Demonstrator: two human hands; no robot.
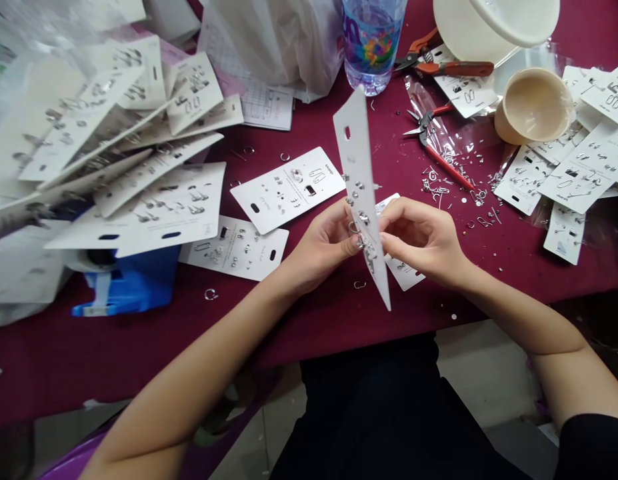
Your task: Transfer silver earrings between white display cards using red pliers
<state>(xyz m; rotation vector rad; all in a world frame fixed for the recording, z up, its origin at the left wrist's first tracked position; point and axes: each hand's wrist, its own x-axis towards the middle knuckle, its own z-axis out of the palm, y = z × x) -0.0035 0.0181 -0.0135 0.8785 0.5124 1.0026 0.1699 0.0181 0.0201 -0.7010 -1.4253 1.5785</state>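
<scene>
**Earring card upright, frame centre**

Your left hand touches its front earrings, your right hand bunches behind; I can't tell whether either's fingers clamp. You're seemingly fastening one; next calls for steadiness.

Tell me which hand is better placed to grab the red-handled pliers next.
Probably the right hand: it is on the same side of the upright card as the red-handled pliers, and nearer them. The left hand is farther off, on the card's other side.
</scene>
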